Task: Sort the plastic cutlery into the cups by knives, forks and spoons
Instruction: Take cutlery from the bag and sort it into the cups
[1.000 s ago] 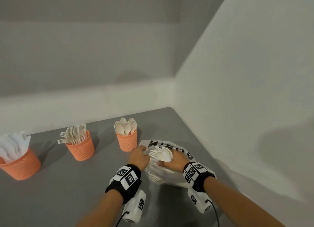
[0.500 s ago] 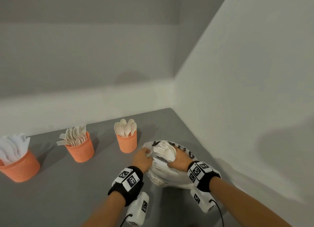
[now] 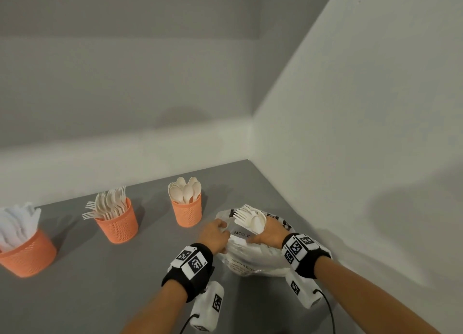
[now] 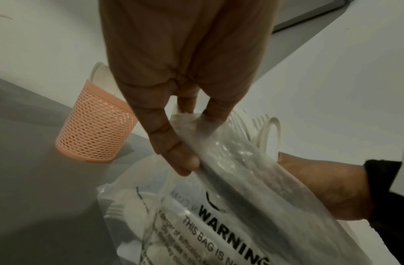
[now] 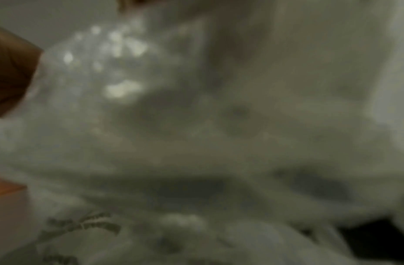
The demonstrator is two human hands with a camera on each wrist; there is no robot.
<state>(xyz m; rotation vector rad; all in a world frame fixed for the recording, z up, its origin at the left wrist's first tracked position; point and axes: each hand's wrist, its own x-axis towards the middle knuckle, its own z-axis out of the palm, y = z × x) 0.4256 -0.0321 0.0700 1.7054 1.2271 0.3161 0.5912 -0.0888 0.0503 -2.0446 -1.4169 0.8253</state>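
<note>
A clear plastic bag (image 3: pixel 253 261) printed with a warning, still holding white cutlery, lies on the grey table near the right wall. My left hand (image 3: pixel 215 234) pinches the bag's rim (image 4: pixel 196 129) between thumb and fingers. My right hand (image 3: pixel 269 236) grips a bundle of white forks and spoons (image 3: pixel 250 219) above the bag's mouth. Three orange mesh cups stand in a row: the spoon cup (image 3: pixel 186 212), the fork cup (image 3: pixel 117 223) and the knife cup (image 3: pixel 25 256). The right wrist view is a blur of bag plastic (image 5: pixel 196 125).
The grey table (image 3: pixel 87 283) ends at white walls behind and to the right, close beside the bag. The spoon cup (image 4: pixel 96 125) stands just left of the bag. Bare table lies in front of the cups.
My right hand has risen a little with the cutlery bundle, lifting it further out of the bag. My left hand keeps its hold on the bag's rim.
</note>
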